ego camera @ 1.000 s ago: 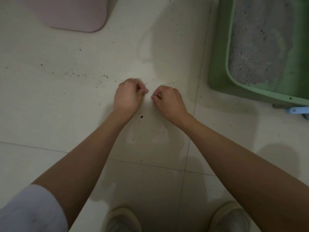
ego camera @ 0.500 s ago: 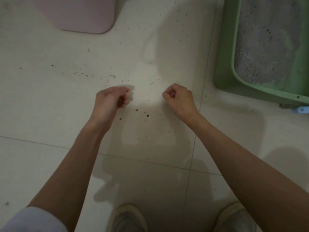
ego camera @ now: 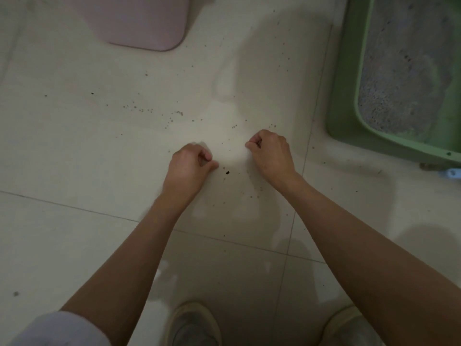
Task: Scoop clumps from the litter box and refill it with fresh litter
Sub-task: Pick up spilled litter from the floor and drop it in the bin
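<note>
The green litter box (ego camera: 345, 96) sits at the upper right on the tiled floor, with grey litter (ego camera: 399, 71) inside that leaves part of the bottom bare. My left hand (ego camera: 189, 168) hovers low over the floor with its fingers curled and its thumb against the index finger; I see nothing in it. My right hand (ego camera: 270, 153) is curled the same way a short gap to the right, left of the box's near corner, and it too looks empty. Scattered litter grains (ego camera: 227, 172) lie on the tiles between and around my hands.
A pink mat (ego camera: 139, 21) lies at the top left. A small blue object (ego camera: 451, 173) shows by the box's near edge at the right border. My two shoes (ego camera: 194, 325) stand at the bottom. Pale floor tiles with specks surround the hands.
My hands were nearly touching a second ago, then drew apart. Since then my left hand has come back to the right and nearer to me; my right hand has hardly moved.
</note>
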Demonstrator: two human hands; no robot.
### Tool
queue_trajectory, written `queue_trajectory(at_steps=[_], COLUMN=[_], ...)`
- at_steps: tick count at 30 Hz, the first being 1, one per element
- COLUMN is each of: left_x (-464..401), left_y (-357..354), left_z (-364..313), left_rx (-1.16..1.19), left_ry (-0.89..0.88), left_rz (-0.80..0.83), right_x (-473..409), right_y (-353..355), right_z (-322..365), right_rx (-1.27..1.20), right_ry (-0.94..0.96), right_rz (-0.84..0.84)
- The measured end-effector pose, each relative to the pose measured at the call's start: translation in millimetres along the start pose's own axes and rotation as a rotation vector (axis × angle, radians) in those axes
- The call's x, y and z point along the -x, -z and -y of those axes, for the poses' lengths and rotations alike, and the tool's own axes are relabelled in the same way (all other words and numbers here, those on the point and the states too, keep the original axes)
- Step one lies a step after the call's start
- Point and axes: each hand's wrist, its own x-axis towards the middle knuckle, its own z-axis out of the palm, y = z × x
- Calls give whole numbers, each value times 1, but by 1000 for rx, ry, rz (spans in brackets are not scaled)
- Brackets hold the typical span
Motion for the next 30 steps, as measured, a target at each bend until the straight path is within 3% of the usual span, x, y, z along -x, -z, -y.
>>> queue_trajectory(at_steps=[7, 12, 15, 17, 19, 23, 30], left_x=[0, 2, -7, -22, -42, -68, -77], left_y=[3, 3, 16, 29, 40, 41, 38], left_z=[2, -1, 0, 4, 10, 17, 16], left_rx=[-28, -19, 30, 66, 107, 73, 102], left_ry=[-47, -75, -70, -26, 37, 75, 11], left_rz=[3, 9, -92, -224, -312, -289, -269], right_x=[7, 4, 3, 4, 3, -3, -14], right_y=[-2, -3, -2, -2, -1, 3, 8], right_z=[-7, -4, -2, 6, 18, 34, 31], right_rx=[-28, 18, -35, -224, -569, -1169, -1267], right_ry=[-32, -48, -62, -101, -207, -382, -421], right_rz=[-72, -24, -25, -33, 23, 226, 331])
